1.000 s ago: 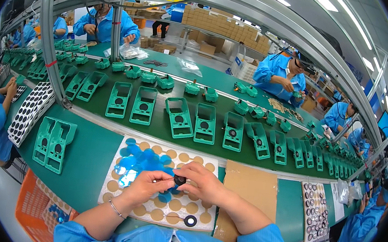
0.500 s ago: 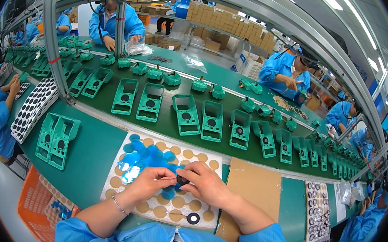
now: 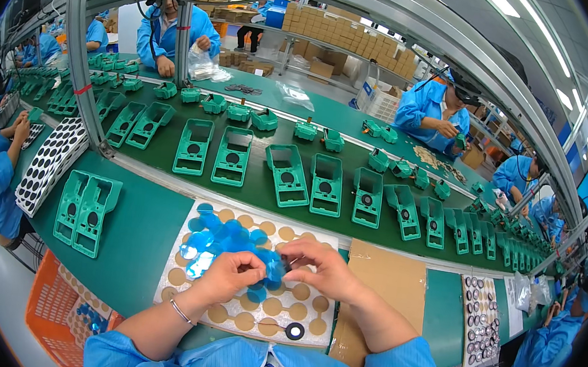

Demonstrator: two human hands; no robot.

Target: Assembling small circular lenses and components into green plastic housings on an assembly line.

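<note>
My left hand [image 3: 234, 277] is pinched over a white foam sheet [image 3: 166, 293], thumb against forefinger. What it holds, if anything, I cannot make out; a blue film disc shows beside its fingertips. My right hand [image 3: 325, 268] curls around a small black round part [image 3: 288, 262], partly hidden by the fingers and smeared by motion. Beyond my hands lies a loose heap of clear blue film discs [image 3: 221, 240]. Tan round spots [image 3: 245, 320] in rows cover the sheet. Near its front edge rests a black ring-shaped part [image 3: 294, 331] with a white centre and a thin wire.
Brown cardboard [image 3: 383, 291] lies right of the sheet, and a tray of round parts [image 3: 480, 322] farther right. Two green housings [image 3: 86, 213] stand left. More green housings [image 3: 291, 176] line the belt ahead. An orange basket [image 3: 55, 309] sits lower left. Co-workers in blue sit around.
My right hand has drawn slightly right, away from my left, with the black part. The thin wire at my left fingertips no longer shows. The housings on the belt have shifted slightly right.
</note>
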